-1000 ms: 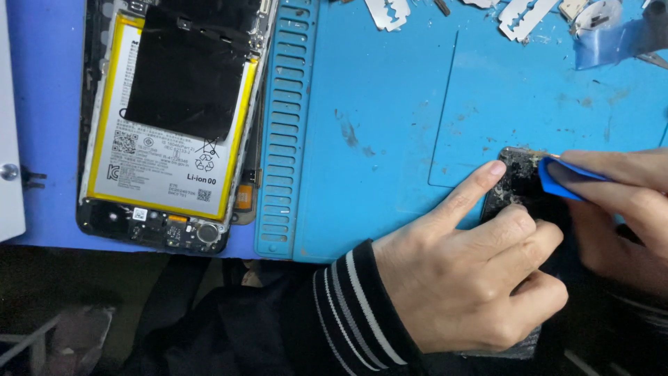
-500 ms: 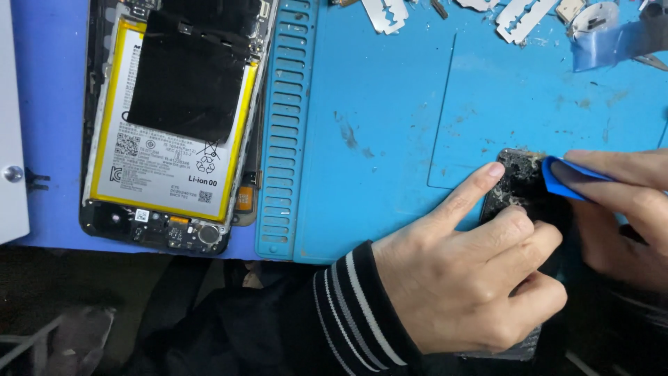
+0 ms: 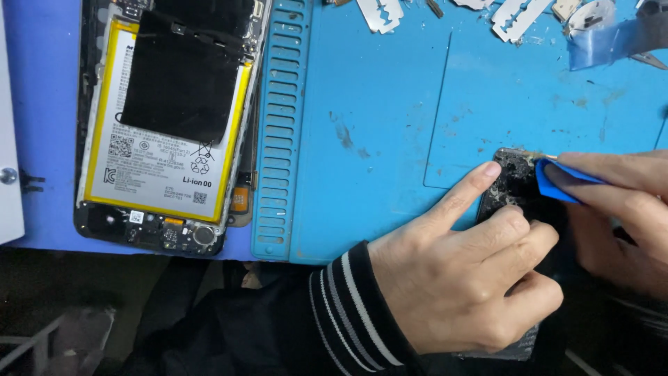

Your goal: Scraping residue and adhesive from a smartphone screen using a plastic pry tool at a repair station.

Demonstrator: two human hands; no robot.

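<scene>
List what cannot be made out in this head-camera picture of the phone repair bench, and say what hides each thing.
- Dark cracked panel: mostly covered by the left hand and right hand; its full outline is hidden.
- Blue pick: only its tip shows; the right fingers hide the rest.
- Opened phone: its top is cut off by the frame edge.
- Razor blades: cut off by the top edge.
</scene>
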